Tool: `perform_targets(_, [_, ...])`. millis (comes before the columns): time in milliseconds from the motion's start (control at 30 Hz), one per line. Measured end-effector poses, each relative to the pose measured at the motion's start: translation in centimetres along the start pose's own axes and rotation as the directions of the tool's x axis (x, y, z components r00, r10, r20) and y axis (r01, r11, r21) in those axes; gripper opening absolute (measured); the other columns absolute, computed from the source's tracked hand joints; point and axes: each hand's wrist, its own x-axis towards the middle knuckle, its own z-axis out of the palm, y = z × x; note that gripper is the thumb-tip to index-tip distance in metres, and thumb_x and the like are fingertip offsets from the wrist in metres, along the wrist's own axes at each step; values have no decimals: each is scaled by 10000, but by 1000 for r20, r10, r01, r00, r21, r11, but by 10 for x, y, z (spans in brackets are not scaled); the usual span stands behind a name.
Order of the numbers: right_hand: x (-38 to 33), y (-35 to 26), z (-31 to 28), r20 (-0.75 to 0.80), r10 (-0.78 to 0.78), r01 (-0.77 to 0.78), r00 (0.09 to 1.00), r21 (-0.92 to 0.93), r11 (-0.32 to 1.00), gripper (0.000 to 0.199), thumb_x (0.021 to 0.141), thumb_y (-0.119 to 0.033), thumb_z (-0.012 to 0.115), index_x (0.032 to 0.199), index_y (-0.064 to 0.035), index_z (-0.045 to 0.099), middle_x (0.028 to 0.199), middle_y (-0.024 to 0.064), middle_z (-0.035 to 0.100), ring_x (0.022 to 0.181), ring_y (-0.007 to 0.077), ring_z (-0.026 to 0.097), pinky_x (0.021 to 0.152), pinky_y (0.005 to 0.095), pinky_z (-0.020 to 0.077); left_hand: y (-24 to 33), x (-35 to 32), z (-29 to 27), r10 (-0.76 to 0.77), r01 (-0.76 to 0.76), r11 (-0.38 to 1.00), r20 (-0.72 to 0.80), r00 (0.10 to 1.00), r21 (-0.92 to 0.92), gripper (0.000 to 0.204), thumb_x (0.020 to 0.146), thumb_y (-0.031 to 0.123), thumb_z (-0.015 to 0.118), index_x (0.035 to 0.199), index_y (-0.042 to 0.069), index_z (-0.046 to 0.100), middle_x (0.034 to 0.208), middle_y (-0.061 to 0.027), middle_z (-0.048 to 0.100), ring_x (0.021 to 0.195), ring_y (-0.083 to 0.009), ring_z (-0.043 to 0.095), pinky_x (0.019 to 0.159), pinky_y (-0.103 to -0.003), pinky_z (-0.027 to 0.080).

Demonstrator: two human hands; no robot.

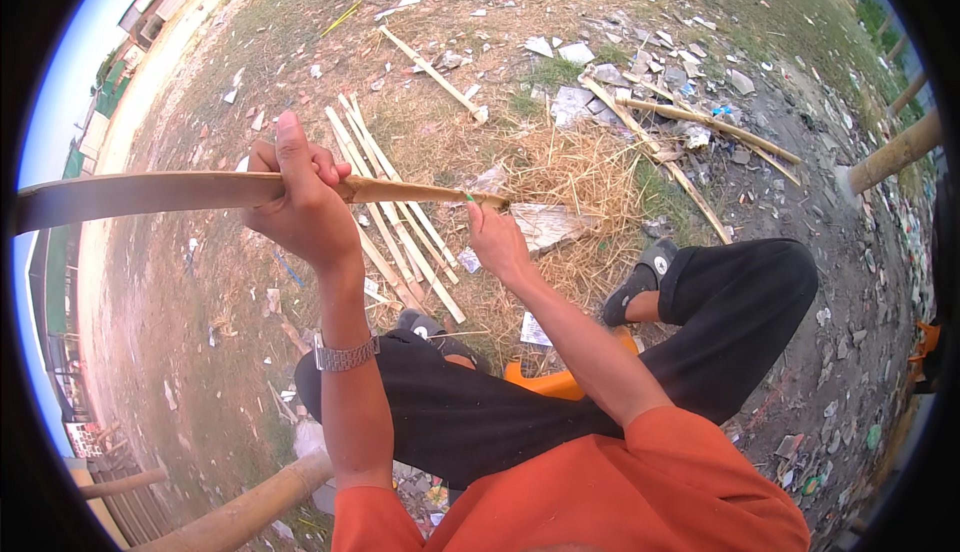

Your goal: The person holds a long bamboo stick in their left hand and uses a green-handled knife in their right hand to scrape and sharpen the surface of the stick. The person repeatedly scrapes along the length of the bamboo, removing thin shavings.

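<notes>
Bamboo strip lies level across your view, long axis left to right: your left hand is clenched around its middle, your right hand pinches its right-hand tip above the straw pile.

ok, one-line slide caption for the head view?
Seated person's left hand grips a long bamboo strip while the right hand pinches its thin end, above split strips on littered ground.
</notes>
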Motion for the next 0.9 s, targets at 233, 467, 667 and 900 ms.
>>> perform_targets(233, [2,9,-2,-66,116,-119,991,-46,992,522,986,-418,299,898,18,573,765,323,603,772,494,593,727,562,461,4,-2,1,19,-19,1000,-14,1000,20,404,919,126,571,569,120,368,458,-1,422,382,-50,421,363,-192,395])
perform_targets(467, [4,31,10,-63,98,-100,993,-26,995,531,981,-437,314,911,17,582,762,307,612,810,482,606,728,547,477,1,-4,3,48,-48,999,24,999,-18,409,923,116,561,566,115,360,458,-5,426,383,-54,427,359,-189,389])
perform_targets(667, [17,67,9,-120,-86,25,989,-435,900,434,963,-419,417,839,-27,556,660,189,641,642,372,657,586,475,529,-2,-6,-1,14,-15,999,34,999,31,377,925,153,562,591,121,390,513,10,414,443,-51,390,462,-211,415])
perform_targets(900, [59,77,1,142,-121,179,983,-535,826,412,975,-389,408,849,-32,569,696,173,653,672,340,669,541,445,527,-10,24,-14,-94,95,995,-36,995,32,366,902,140,583,600,121,378,535,-5,451,464,-58,446,469,-228,472])
